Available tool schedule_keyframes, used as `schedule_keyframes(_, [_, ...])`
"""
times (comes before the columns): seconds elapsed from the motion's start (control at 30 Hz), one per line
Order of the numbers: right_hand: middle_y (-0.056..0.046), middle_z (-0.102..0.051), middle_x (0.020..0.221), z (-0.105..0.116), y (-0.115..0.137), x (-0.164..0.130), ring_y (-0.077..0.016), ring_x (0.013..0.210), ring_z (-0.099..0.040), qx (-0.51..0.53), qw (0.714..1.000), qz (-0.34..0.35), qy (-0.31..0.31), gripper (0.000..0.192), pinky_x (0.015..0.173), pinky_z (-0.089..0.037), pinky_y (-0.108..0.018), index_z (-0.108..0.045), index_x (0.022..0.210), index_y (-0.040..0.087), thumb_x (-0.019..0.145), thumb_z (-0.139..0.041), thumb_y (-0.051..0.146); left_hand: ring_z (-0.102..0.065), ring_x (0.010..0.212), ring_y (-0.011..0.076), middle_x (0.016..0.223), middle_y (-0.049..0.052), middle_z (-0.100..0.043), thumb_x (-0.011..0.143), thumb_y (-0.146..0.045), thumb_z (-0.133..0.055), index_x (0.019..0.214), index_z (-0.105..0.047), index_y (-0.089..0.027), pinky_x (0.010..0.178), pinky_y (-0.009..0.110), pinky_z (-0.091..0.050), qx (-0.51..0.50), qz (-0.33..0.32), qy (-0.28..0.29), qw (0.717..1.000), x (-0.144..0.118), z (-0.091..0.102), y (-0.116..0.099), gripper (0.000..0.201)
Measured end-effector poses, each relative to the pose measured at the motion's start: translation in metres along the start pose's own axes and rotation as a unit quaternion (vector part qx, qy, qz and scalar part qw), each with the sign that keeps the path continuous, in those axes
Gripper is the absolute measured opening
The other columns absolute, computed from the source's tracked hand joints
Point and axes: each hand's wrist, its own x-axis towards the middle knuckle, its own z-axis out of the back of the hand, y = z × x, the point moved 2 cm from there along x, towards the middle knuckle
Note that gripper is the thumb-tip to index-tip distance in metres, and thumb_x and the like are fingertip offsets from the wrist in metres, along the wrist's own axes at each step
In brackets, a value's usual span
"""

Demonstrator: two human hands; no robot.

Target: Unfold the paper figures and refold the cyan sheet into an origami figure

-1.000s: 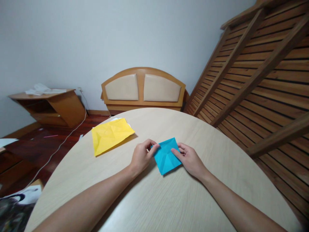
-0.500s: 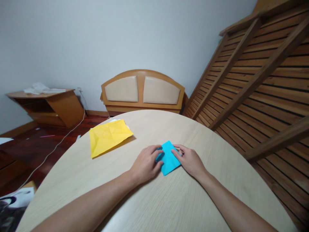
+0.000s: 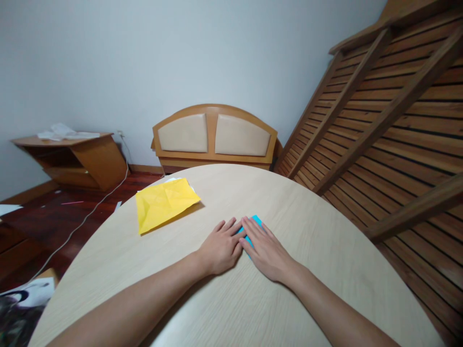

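A folded sheet of bright blue paper (image 3: 257, 220) lies on the table, mostly hidden under my right hand (image 3: 265, 251). That hand is flat and open, its fingers stretched forward and left across the paper. My left hand (image 3: 223, 246) rests open at the paper's left side, fingers spread, with its fingertips meeting those of the right hand. Only the far corner and a narrow left strip of the paper show. Farther off to the left lies a larger creased yellow sheet (image 3: 167, 203), with some white paper (image 3: 175, 180) peeking out behind it.
The round pale wooden table (image 3: 307, 217) fills the foreground. Beyond it stands a headboard (image 3: 211, 130) with two cream panels. A slatted wooden frame (image 3: 390, 125) leans at the right. A low cabinet (image 3: 97, 161) and a white cable (image 3: 85, 219) are on the left.
My right hand has moved left from the paper's right edge and now lies flat over it. The left fingers, curled at its edge before, have straightened. Much less blue shows.
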Motion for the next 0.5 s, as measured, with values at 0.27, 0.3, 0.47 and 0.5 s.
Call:
schedule_keyframes(0.27, [-0.007,-0.031,0.161,0.011,-0.036,0.002,-0.0308,0.151,-0.022,-0.031,0.997,-0.066,0.014,0.066,0.121,-0.019,-0.059,-0.031,0.156,0.023,0.100,-0.033,0.058,-0.026,0.149,0.0333,0.160,0.010,-0.032,0.104,-0.039,-0.031,0.152,-0.038,-0.022,0.117,0.059,-0.025,0.021,0.012,0.025,0.999,0.000,0.000,0.001,0.052])
schedule_keyframes(0.3, [-0.007,-0.031,0.161,0.012,-0.039,0.002,-0.0314,0.151,-0.022,-0.031,0.997,-0.067,0.009,0.066,0.120,-0.019,-0.060,-0.030,0.156,0.024,0.100,-0.034,0.058,-0.026,0.149,0.0333,0.161,0.009,-0.032,0.104,-0.040,-0.031,0.152,-0.038,-0.023,0.117,0.060,-0.025,0.020,0.015,0.021,0.999,0.000,0.000,0.002,0.051])
schedule_keyframes(0.47, [-0.007,-0.029,0.162,0.015,-0.038,0.001,-0.0312,0.152,-0.017,-0.033,0.998,-0.002,-0.045,0.066,0.120,-0.019,-0.059,-0.026,0.157,0.025,0.099,-0.043,0.050,-0.028,0.148,0.0368,0.160,0.009,-0.034,0.102,-0.044,-0.034,0.151,-0.040,-0.024,0.117,0.059,-0.026,0.023,0.053,-0.001,0.998,0.000,0.001,0.003,0.053])
schedule_keyframes(0.5, [-0.006,-0.029,0.162,0.015,-0.036,0.000,-0.0294,0.152,-0.018,-0.027,0.999,0.023,-0.041,0.063,0.121,-0.019,-0.057,-0.026,0.157,0.026,0.100,-0.042,0.048,-0.029,0.147,0.0377,0.159,0.010,-0.036,0.102,-0.045,-0.035,0.151,-0.041,-0.024,0.116,0.059,-0.026,0.027,0.062,-0.007,0.998,-0.001,0.002,0.003,0.053])
